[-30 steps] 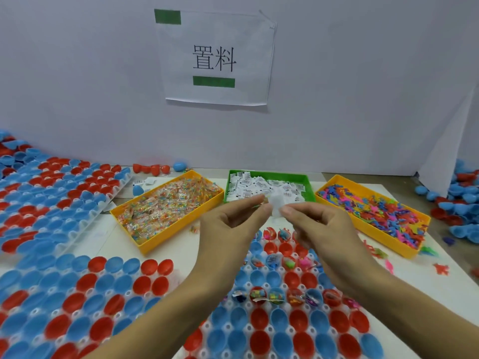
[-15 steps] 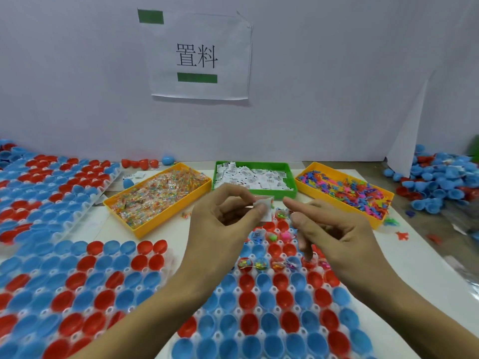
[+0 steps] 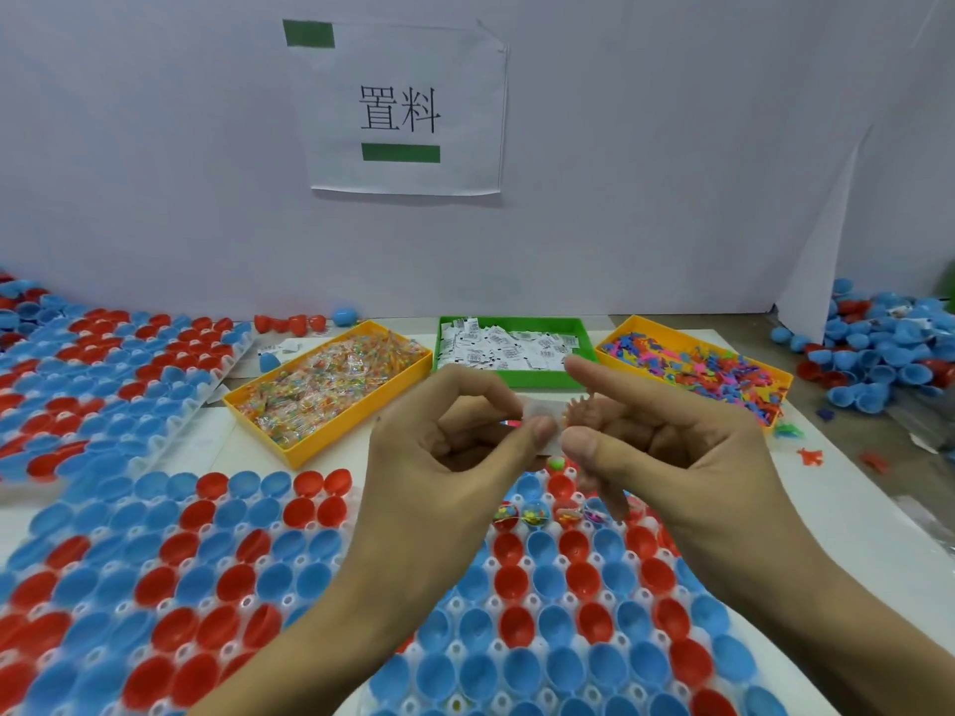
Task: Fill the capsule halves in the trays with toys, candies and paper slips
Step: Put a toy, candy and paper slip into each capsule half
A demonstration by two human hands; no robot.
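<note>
Both hands are raised above the white tray of red and blue capsule halves. The left hand pinches one small white paper slip between thumb and forefinger. The right hand, fingers loosely curled, meets the slip's right edge. Three bins stand behind: two yellow bins and one green bin.

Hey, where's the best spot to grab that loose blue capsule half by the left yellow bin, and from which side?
Take the blue capsule half from above, pinching its rounded sides. It seems to stand alone on the table, dome up, beside the candy bin, so nothing blocks a top approach.
</note>
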